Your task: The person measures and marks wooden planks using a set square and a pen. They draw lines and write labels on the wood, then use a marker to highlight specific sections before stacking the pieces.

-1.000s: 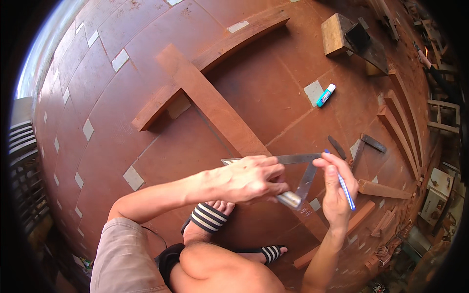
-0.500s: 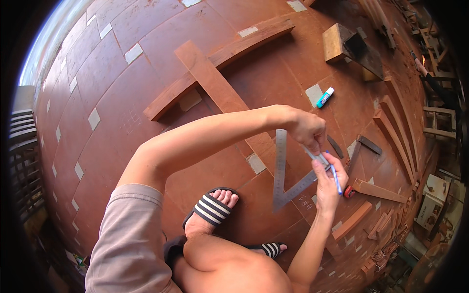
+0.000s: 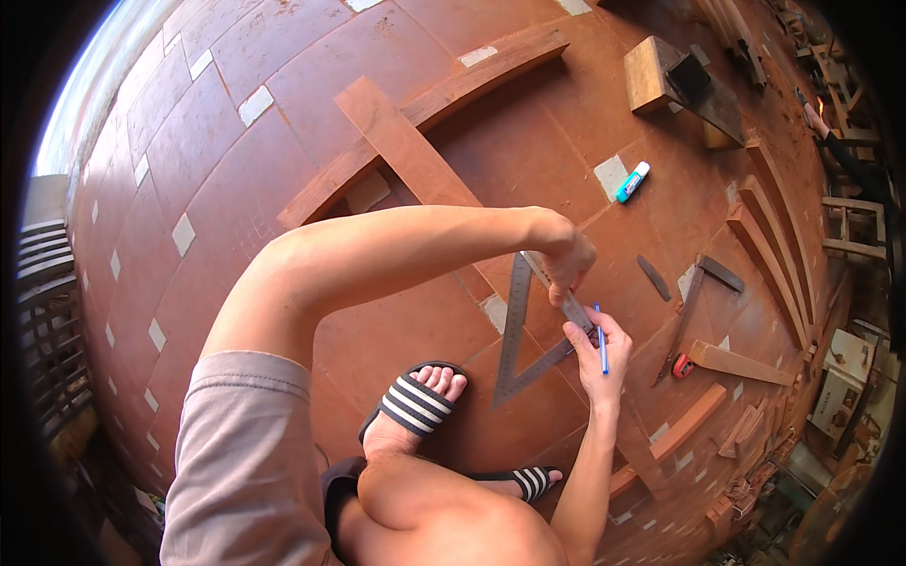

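Note:
My left hand (image 3: 569, 264), its arm reaching across from the left, is closed on a pale straight metal strip (image 3: 580, 313). My right hand (image 3: 604, 358) holds the strip's lower end and a blue pen (image 3: 601, 338), which stands up between its fingers. From the hands hangs an angled steel ruler (image 3: 511, 330) with graduated edges, its corner pointing down toward my feet. One leg runs up to the strip's top; the other ends at my right hand. Whether ruler and strip are joined is hidden by my fingers. Beyond my left forearm, a wooden board (image 3: 406, 141) lies across a curved beam (image 3: 330, 184).
A teal tube with a white cap (image 3: 632, 182) lies on the tiled floor. To the right are a dark-bladed square (image 3: 694, 292), a red tape measure (image 3: 683, 365) and several curved wooden pieces (image 3: 769, 264). A wooden block with dark metal (image 3: 649, 75) stands farther off.
Both hands have moved left with the steel ruler, strip and pen. The angled ruler has tilted slightly. More of the strip shows between my hands.

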Motion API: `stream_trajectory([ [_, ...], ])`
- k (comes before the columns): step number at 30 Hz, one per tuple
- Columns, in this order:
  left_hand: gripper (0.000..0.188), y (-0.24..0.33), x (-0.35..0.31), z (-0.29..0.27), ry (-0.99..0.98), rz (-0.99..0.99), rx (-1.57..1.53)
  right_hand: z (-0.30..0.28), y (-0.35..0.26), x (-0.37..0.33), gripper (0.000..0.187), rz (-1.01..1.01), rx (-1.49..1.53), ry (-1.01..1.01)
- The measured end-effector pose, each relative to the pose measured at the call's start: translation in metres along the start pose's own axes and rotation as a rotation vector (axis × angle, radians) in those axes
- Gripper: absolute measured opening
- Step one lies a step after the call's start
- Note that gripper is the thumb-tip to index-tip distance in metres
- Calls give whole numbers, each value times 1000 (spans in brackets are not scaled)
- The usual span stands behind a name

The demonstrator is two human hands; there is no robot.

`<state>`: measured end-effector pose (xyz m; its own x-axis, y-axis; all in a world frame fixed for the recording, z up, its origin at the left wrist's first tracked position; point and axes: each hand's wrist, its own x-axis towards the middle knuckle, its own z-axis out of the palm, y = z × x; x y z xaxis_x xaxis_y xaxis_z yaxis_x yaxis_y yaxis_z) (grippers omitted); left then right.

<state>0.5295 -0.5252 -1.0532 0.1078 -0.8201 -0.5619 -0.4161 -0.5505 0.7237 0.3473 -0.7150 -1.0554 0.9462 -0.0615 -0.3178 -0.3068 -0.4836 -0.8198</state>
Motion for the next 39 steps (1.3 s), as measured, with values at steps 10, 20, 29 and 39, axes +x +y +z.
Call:
stream_trajectory([
  [10,46,2,-5,-2,-10,-10,-10,0,-1,1,45,-17,-21,14],
  [20,46,-3,-1,-4,-28,-14,-46,-1,-1,2,43,35,-7,7],
  [29,49,-3,5,-1,-24,8,-38,34,-73,-35,28,-368,-233,286],
  [39,52,-5,10,-3,-57,-8,-59,127,-95,5,13,-401,-199,56],
])
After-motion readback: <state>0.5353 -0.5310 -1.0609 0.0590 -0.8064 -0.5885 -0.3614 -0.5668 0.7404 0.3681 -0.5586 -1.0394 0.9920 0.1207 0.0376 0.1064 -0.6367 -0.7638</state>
